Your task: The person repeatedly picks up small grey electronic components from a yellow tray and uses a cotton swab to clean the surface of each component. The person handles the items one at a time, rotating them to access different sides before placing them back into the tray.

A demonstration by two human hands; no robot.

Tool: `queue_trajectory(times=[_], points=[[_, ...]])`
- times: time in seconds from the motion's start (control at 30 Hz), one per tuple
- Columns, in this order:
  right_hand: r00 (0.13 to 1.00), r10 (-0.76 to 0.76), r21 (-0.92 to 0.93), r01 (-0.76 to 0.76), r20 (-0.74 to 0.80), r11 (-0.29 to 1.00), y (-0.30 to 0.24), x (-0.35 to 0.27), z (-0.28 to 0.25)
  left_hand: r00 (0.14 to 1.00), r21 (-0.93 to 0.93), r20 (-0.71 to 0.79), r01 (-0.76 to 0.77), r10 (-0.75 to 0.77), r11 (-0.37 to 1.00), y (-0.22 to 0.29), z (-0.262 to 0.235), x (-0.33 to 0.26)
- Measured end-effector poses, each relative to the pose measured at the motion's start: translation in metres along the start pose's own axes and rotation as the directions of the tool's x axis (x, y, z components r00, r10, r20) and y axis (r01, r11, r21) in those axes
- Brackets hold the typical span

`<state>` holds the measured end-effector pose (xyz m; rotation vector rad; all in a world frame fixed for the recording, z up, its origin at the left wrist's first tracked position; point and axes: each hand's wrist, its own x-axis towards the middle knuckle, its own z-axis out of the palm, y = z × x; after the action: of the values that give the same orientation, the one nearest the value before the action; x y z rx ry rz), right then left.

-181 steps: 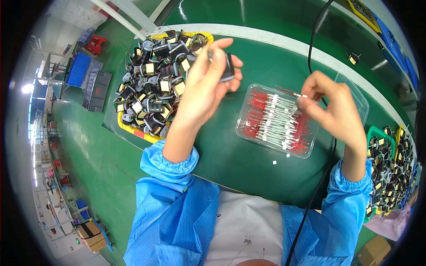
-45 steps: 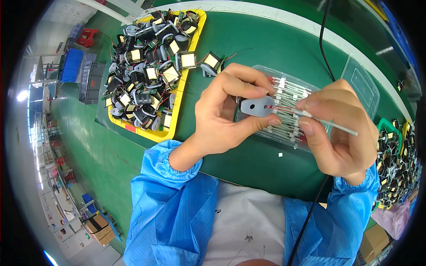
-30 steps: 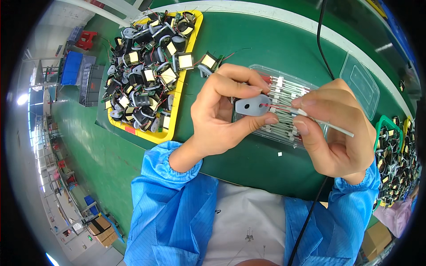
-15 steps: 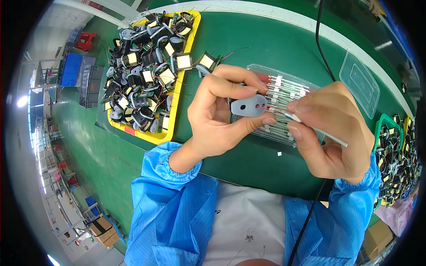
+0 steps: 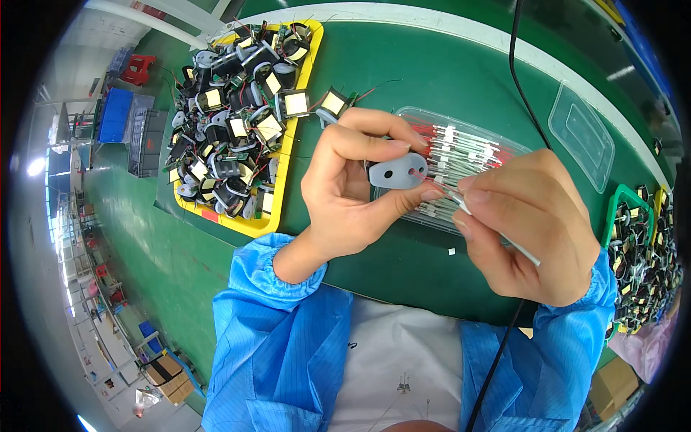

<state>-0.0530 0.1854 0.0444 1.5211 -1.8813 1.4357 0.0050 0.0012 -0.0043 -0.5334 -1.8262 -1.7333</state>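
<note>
One grey plastic holed piece [image 5: 398, 171], one white-sleeved lead [image 5: 520, 248] — both held!
Left hand [image 5: 345, 198] clasps the piece, right hand [image 5: 540, 223] pinches the lead, red wire [image 5: 432, 180] between — above one clear plastic box [image 5: 461, 119]. They block part of it; its white-red leads [image 5: 466, 144], and black parts [image 5: 227, 167] heaped in one yellow plastic tray [image 5: 291, 158], are too jumbled to count.

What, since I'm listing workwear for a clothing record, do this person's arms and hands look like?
The left sleeve and right sleeve are loose, bright blue fabric with fine darker lines. The left cuff is gathered and puffy, ending short of the hand. The left hand and right hand are both ungloved.
</note>
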Motion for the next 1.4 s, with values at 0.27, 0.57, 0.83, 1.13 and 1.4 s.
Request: queue_trajectory(times=[0.27,0.57,0.83,1.13,1.4], points=[[1.0,-0.023,0.013,0.023,-0.014,1.0,0.003,-0.001,0.002,1.0,0.018,-0.008,0.012,-0.012,1.0,0.0,0.002,-0.001],[0.999,-0.021,0.184,0.015,0.032,0.983,0.016,0.006,-0.007,0.998,-0.015,0.051,0.02,-0.019,1.0,-0.001,0.001,0.0],[0.998,-0.055,0.085,0.055,-0.002,0.995,0.013,0.003,-0.005,0.999,-0.024,0.048,0.01,-0.009,1.0,-0.002,0.001,0.0],[0.997,-0.074,0.06,0.074,-0.001,0.995,0.01,0.003,-0.003,0.998,-0.051,0.063,0.029,-0.026,0.998,-0.001,-0.001,0.002],[0.995,-0.09,0.076,0.092,-0.036,0.993,0.011,0.004,0.0,0.997,-0.011,0.072,0.028,-0.027,1.0,-0.001,-0.001,0.002]])
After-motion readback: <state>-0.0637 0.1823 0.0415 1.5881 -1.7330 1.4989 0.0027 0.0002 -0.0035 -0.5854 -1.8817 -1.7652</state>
